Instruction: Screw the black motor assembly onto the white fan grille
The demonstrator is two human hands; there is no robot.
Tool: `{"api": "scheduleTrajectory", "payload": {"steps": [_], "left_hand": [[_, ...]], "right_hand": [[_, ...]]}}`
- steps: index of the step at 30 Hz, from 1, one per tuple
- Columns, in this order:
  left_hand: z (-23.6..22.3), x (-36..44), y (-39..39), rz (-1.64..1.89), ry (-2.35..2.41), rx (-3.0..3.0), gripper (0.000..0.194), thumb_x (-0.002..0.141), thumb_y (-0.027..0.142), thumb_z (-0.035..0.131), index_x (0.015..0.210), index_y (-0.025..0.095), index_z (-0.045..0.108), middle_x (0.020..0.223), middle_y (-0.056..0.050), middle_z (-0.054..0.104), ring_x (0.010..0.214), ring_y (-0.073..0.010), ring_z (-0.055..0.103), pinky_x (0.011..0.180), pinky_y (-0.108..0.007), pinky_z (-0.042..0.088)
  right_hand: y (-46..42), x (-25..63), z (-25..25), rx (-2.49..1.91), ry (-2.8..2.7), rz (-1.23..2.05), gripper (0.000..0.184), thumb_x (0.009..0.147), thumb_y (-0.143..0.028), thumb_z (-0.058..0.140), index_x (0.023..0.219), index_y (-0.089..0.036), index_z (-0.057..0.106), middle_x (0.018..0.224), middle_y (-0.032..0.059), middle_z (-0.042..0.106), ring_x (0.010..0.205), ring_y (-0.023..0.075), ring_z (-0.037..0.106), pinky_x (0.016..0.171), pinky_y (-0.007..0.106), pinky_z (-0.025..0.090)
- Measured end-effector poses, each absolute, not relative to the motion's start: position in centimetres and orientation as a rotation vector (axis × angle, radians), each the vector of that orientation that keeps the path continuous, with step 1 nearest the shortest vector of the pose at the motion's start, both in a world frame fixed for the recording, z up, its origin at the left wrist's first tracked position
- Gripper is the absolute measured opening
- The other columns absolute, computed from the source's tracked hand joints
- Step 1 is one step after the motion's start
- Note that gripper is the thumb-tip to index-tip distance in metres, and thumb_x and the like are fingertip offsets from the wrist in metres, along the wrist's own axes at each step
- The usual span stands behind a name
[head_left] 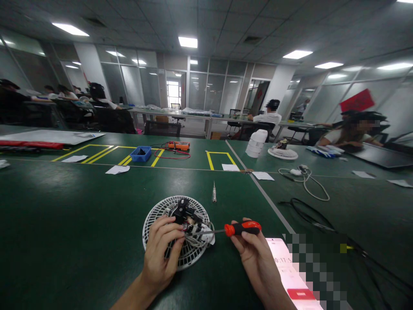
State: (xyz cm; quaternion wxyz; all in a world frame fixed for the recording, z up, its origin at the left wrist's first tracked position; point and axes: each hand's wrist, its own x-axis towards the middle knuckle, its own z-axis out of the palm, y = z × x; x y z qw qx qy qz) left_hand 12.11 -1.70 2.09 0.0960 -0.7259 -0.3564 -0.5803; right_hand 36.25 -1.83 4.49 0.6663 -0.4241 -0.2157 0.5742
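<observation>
A round white fan grille [151, 215] lies on the green table, with a black fan motor assembly [182, 209] and loose wires at its middle. My left hand [163, 245] rests over the grille's left side, its fingers closed on the motor assembly; the fingertips partly hide what they pinch. In my right hand [254, 254] is a screwdriver [243, 228] with a red and black handle, held almost level. Its shaft points left into the wiring beside a white plastic part [208, 236]; the tip is hard to make out. A small clear-handled screwdriver [214, 193] lies beyond the grille.
A lit phone [284, 262] lies beside my right forearm. Farther back are a blue bin [141, 154], an orange multimeter [179, 145], a white cylindrical container [256, 143] and another fan grille [283, 153]. Cables [309, 211] trail along the right. People sit at surrounding tables.
</observation>
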Motion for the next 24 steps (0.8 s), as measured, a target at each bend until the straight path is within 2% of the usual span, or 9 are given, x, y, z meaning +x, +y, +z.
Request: {"api": "scheduleTrajectory", "payload": {"steps": [12, 19, 24], "left_hand": [[1.76, 12.06, -1.55, -1.732, -1.05, -2.18, 0.022, 0.088, 0.002, 0.06, 0.102, 0.019, 0.064, 0.096, -0.004, 0.071, 0.11, -0.021, 0.063, 0.104, -0.045, 0.05], [1.86, 11.92, -1.48, -1.728, -1.051, -2.192, 0.022, 0.088, 0.002, 0.059, 0.101, 0.019, 0.063, 0.096, -0.004, 0.071, 0.111, -0.0206, 0.063, 0.107, -0.044, 0.047], [1.52, 11.82, -1.51, -1.712, -1.044, -2.234, 0.023, 0.088, 0.001, 0.059, 0.103, 0.018, 0.063, 0.097, -0.004, 0.07, 0.113, -0.0196, 0.062, 0.11, -0.042, 0.045]], "right_hand": [[-1.93, 36.23, 4.69, -0.956, -0.458, 1.295, 0.049, 0.056, -0.026, 0.089, 0.099, -0.027, 0.067, 0.097, 0.0015, 0.076, 0.102, 0.0271, 0.072, 0.095, 0.045, 0.057], [-1.8, 36.66, 4.47, -0.952, -0.453, 1.311, 0.043, 0.058, -0.025, 0.088, 0.096, -0.027, 0.068, 0.096, 0.0006, 0.076, 0.098, 0.0258, 0.074, 0.096, 0.045, 0.056], [-1.88, 36.16, 4.74, -0.96, -0.431, 1.286, 0.049, 0.053, -0.025, 0.09, 0.096, -0.025, 0.068, 0.094, 0.0015, 0.077, 0.095, 0.025, 0.074, 0.089, 0.041, 0.059]]}}
